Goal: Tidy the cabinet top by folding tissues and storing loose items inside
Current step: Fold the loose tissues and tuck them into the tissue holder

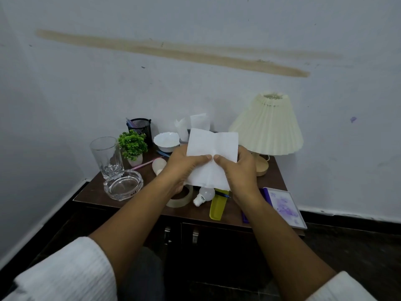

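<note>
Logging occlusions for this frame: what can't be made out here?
All in the head view:
- Inside of the cabinet: behind its closed doors.
- Far ends of the blue pen and yellow comb: under the tissue that the left hand and right hand pinch.
- Most of the purple item: behind the right forearm.
- Label on the ashtray: too small to read.
- Contents of the mesh pen holder: small and dark.

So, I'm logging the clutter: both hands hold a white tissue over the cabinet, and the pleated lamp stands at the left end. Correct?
No. The head view shows the pleated lamp at the right end of the cabinet; the left hand and right hand do hold the white tissue over it.
</note>
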